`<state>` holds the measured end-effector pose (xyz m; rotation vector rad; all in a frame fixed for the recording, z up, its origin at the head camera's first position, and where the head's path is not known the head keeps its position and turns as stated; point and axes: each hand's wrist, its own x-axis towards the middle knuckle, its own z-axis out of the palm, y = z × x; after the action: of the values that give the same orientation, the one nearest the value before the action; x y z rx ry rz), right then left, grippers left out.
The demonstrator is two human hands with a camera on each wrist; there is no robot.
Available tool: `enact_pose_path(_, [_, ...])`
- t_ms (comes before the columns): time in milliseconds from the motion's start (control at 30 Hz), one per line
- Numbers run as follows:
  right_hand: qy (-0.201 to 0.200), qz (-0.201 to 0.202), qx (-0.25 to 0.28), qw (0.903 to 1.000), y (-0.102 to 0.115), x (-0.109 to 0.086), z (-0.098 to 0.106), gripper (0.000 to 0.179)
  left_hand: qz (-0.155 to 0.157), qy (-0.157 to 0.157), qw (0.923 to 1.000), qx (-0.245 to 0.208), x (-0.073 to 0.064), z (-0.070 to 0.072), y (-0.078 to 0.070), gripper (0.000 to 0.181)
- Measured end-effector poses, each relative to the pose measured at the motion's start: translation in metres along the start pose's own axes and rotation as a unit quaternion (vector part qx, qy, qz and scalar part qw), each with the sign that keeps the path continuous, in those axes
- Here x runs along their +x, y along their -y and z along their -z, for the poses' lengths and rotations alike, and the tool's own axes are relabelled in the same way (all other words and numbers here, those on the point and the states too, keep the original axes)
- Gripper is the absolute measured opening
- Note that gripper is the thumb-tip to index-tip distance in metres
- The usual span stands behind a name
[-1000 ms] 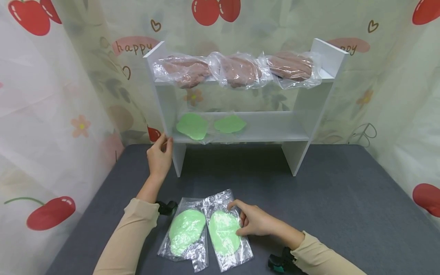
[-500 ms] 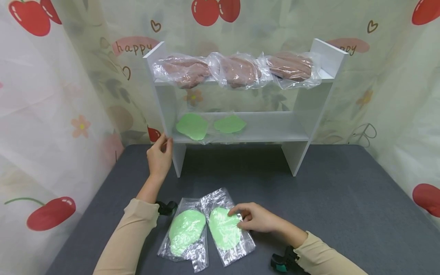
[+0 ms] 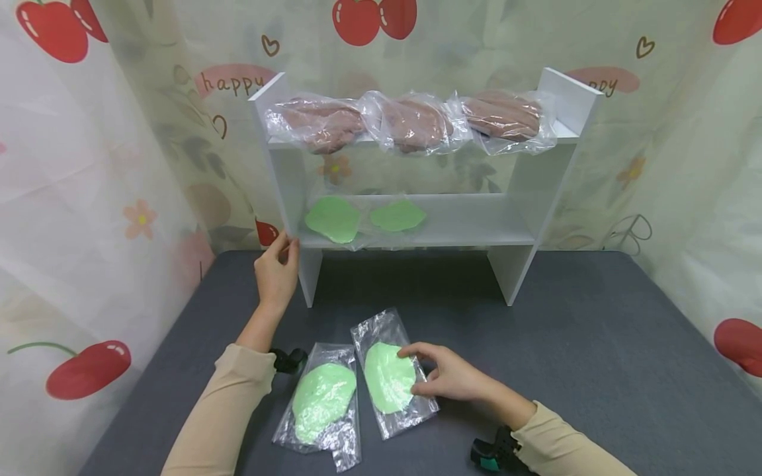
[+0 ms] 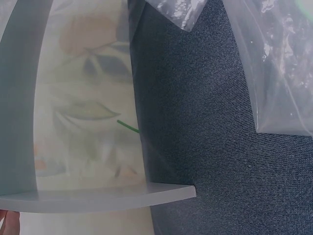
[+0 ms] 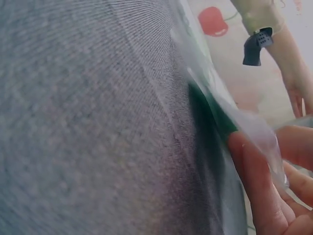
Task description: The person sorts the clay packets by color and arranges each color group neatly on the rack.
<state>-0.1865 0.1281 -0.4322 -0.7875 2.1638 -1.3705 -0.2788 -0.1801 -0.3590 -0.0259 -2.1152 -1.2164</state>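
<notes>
In the head view, my right hand [image 3: 449,373] pinches the right edge of a clear plastic bag [image 3: 407,420] with a flat, light green piece inside. The right wrist view shows the thumb and fingers [image 5: 259,181] on both sides of the bag's edge, with the bag raised off the table. A second clear bag [image 3: 345,456] with a similar green piece [image 3: 323,400] lies to its left. My left hand [image 3: 276,274] holds the front edge of the left side panel of a white shelf [image 3: 476,228]. Only its fingertips [image 4: 11,224] show in the left wrist view.
Two bagged green pieces [image 3: 333,219] lie on the lower shelf board, towards the left. Three clear bags of brown, sausage-like pieces [image 3: 417,122] fill the top board. A dark grey cloth [image 3: 571,344] covers the table, and printed curtains [image 3: 107,264] surround it.
My right hand has shifted its hold slightly and moved the right-hand green-piece bag away from me, towards the shelf. My left hand has stayed at the shelf's side.
</notes>
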Motion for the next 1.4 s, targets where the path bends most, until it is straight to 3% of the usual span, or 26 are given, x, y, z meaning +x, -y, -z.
enact_pose_path(300, [-0.021,0.043,0.007,0.9988,0.012,-0.004,0.014,0.055,0.002,0.001,1.0,-0.001,0.001,0.0,0.0,0.034])
enact_pose_path(1000, [-0.067,0.144,0.008,0.9873,0.068,-0.018,0.045,0.052,-0.009,-0.005,0.9999,0.0,0.002,0.0,0.002,0.033])
enact_pose_path(1133, [-0.093,0.168,-0.005,0.9813,0.076,-0.02,0.057,0.053,-0.009,-0.009,0.9999,0.002,0.002,0.0,0.001,0.033])
enact_pose_path(1400, [-0.185,0.151,-0.001,0.971,0.079,-0.018,0.084,0.056,-0.009,-0.012,0.9999,-0.001,0.001,-0.001,0.002,0.032])
